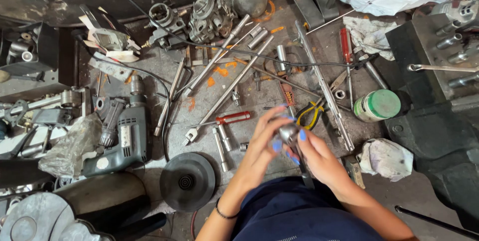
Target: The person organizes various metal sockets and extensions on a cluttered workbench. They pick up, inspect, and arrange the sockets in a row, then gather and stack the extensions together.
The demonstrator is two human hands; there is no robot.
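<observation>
Over the middle of the cluttered desk (399, 196) the person holds a small rounded metal part (288, 133) between both hands, just above a dark bar (305, 171) that runs down toward the lap; the left hand (262, 141) wraps it from the left with its fingers (276, 145) curled and pressed on the metal, and the right hand (319, 154) closes on it from the right, fingertips (302, 135) clamped on its top; the part looks like bare polished steel, so it is probably heavy for its size, rigid, not fragile, and likely slick if oily; a pinch around its widest girth, backed by the palm, seems the surest hold; motion blur smears the part and the fingers, so its exact shape, and whether it joins the dark bar, cannot be told; the hands hide its underside; nearby lie yellow-handled pliers (310, 114), a red-handled screwdriver (227, 118), a grey power drill (124, 139) and a green-lidded can (378, 105); the black vise (439, 121) at the right is cut off by the frame edge.
</observation>
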